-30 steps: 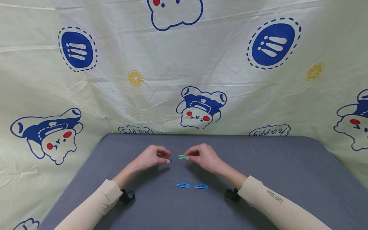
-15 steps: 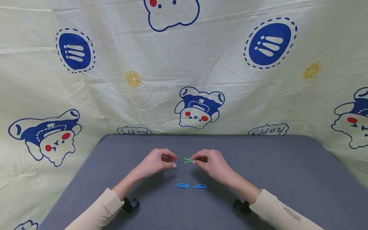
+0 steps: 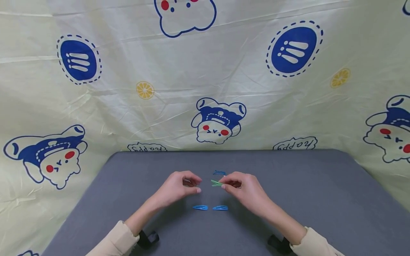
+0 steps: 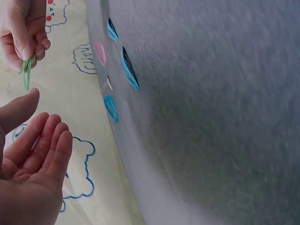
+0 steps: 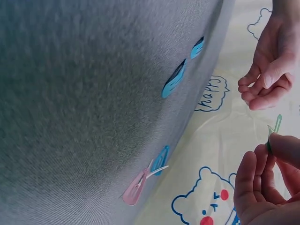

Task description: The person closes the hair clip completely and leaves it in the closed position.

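Observation:
Between thumb and fingertips, my right hand (image 3: 248,190) pinches a green snap hair clip (image 3: 216,183) above the table, its narrow end pointing left. The clip's two parts are spread apart in a narrow V, also plain in the left wrist view, where the green hair clip (image 4: 26,75) hangs from the pinch. My left hand (image 3: 177,187) hovers just left of it, with thumb and loosely bent fingers apart and nothing between them. In the right wrist view the left hand (image 5: 274,65) faces the clip, its palm bare.
Two blue hair clips, a left one (image 3: 200,207) and a right one (image 3: 220,208), lie nearer me on the grey table (image 3: 160,161). Behind the right hand lies another blue clip (image 3: 219,172). A pink clip (image 5: 136,187) shows near it in the right wrist view. A printed curtain (image 3: 179,71) hangs behind.
Both hands have shifted right and closer to me, the green hair clip staying in the right fingers. A blue clip formerly hidden behind the right hand has come into sight.

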The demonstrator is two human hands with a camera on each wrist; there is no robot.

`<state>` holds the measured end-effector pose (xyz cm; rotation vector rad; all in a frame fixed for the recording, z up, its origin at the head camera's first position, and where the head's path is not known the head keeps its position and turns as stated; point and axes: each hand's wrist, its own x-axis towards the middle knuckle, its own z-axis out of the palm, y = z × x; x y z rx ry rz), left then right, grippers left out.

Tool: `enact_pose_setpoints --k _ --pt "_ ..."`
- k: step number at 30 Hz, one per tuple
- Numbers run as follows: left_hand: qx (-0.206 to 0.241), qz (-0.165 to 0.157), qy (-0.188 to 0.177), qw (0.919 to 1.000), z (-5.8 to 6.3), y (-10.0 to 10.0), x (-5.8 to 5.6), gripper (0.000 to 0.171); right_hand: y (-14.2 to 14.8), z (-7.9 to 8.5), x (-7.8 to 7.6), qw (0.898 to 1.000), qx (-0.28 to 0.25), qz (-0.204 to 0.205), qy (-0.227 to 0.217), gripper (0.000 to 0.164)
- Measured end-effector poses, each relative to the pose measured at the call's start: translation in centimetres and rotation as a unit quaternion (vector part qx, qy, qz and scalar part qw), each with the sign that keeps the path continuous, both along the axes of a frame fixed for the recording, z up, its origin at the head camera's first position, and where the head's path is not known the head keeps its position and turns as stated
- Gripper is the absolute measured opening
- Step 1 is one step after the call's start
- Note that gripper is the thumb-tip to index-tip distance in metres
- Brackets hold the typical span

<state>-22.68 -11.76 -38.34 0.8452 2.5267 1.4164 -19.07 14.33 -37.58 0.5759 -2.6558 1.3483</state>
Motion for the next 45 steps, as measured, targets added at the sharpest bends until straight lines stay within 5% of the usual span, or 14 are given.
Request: enact_pose_setpoints --k 17,33,45 --pt "0.031 0.011 0.001 0.9995 1.8 1.7 4.1 0.023 0.4 1.5 4.1 0.999 0.011 -0.040 0.033 0.021" --pt "0.064 0.007 -0.010 0.9979 2.9 2.4 8.1 0.022 0.2 2.3 8.4 0.997 -0.055 -0.035 0.042 0.020" --pt "0.068 0.001 0.008 0.9977 3.2 2.6 9.9 0.024 0.0 1.4 9.9 0.993 -0.074 -0.016 0.092 0.021"
